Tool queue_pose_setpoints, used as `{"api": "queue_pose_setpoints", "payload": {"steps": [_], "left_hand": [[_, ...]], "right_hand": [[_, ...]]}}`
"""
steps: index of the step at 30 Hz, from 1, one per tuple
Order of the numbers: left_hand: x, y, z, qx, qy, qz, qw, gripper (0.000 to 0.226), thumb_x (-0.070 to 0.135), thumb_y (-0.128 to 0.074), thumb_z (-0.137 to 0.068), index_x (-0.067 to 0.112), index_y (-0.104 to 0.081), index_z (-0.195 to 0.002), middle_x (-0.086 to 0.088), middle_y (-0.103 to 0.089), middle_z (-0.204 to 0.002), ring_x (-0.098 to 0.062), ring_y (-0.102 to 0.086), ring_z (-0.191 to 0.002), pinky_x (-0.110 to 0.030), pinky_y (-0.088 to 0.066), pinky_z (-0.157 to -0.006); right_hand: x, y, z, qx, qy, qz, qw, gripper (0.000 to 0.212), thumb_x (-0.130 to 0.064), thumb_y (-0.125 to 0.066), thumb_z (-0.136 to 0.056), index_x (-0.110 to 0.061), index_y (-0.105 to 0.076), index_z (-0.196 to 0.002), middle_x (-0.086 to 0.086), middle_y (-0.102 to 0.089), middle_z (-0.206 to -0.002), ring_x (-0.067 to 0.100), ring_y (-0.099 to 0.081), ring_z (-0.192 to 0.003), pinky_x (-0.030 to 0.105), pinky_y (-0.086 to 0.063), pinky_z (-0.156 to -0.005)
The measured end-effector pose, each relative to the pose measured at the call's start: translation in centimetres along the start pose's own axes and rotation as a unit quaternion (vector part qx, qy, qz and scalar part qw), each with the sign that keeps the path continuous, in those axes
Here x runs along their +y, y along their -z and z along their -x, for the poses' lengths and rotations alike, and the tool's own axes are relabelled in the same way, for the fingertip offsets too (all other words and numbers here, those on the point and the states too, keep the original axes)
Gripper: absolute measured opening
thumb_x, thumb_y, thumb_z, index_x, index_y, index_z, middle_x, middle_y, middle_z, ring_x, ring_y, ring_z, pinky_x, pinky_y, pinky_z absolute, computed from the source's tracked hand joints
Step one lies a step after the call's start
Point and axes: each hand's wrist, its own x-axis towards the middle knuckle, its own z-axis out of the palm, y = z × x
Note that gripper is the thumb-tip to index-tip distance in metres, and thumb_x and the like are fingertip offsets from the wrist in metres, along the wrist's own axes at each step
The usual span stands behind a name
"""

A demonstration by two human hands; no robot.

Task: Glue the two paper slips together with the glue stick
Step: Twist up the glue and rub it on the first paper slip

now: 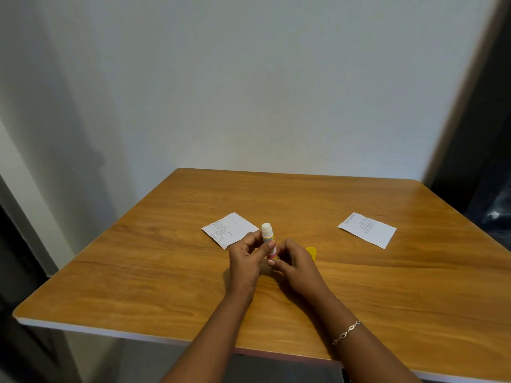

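Against a plain pale wall sits the square wooden table (154,275) with a light edge band, grain running across. Two forearms reach in over the near edge, meeting near the table's middle. Left hand (244,258) and right hand (294,262) both curl around the white glue stick with a pink-and-yellow label (268,239): left fingers and thumb pinch the upper body, right fingers wrap the base. Stick upright, slightly tilted, cap off, white glue tip exposed at top. Thin silver chain bracelet (347,332) on the right wrist.

Left printed white paper slip (229,229) lies flat just beyond the left hand, partly behind the stick, toward the table's centre. Right printed white paper slip (367,229) lies flat well apart from it, nearer the right edge. Both slips apart, neither touched by a hand; print too small to read.

Small yellow plastic cap (312,252) rests on the table just beside the right hand, partly hidden by its knuckles; can't tell which way up.
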Motion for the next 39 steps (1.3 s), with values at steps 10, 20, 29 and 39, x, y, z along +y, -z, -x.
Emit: {"api": "queue_pose_setpoints", "payload": {"steps": [10, 20, 29, 39], "left_hand": [[0.2, -0.2, -0.1, 0.023, -0.008, 0.008, 1.0, 0.022, -0.011, -0.067, -0.071, 0.01, -0.062, -0.072, 0.003, -0.062, -0.061, -0.001, -0.058, -0.053, -0.015, -0.049, -0.053], [0.2, -0.2, 0.0, 0.005, -0.005, -0.013, 1.0, 0.023, -0.007, -0.066, -0.075, 0.016, -0.068, -0.074, 0.009, -0.068, -0.059, -0.001, -0.06, -0.061, -0.013, -0.049, -0.062], [0.3, -0.3, 0.1, 0.014, 0.006, 0.002, 1.0, 0.022, -0.009, -0.071, -0.069, 0.011, -0.062, -0.074, 0.001, -0.064, -0.065, -0.001, -0.061, -0.058, -0.016, -0.05, -0.051], [0.3, -0.3, 0.1, 0.017, -0.012, -0.009, 1.0, 0.021, -0.007, -0.068, -0.073, 0.012, -0.061, -0.074, -0.003, -0.06, -0.067, -0.002, -0.057, -0.057, -0.016, -0.049, -0.057]], "right_hand": [[-0.3, -0.2, 0.0, -0.002, -0.006, 0.008, 1.0, 0.03, -0.011, -0.078, -0.068, -0.007, -0.053, -0.085, 0.003, -0.057, -0.075, 0.014, -0.047, -0.065, 0.014, -0.037, -0.055], [-0.5, 0.5, 0.1, -0.059, -0.008, -0.046, 0.997, 0.007, 0.003, -0.056, -0.084, 0.001, -0.059, -0.09, 0.008, -0.059, -0.075, 0.014, -0.052, -0.068, 0.018, -0.045, -0.063], [-0.7, -0.2, 0.1, 0.009, -0.01, 0.024, 1.0, 0.025, -0.004, -0.074, -0.07, 0.001, -0.054, -0.084, 0.026, -0.064, -0.085, 0.023, -0.053, -0.072, 0.04, -0.047, -0.067], [-0.8, 0.6, 0.2, -0.078, 0.002, -0.04, 0.996, 0.015, -0.002, -0.065, -0.079, 0.003, -0.062, -0.093, 0.011, -0.061, -0.078, 0.013, -0.052, -0.07, 0.025, -0.045, -0.066]]}}
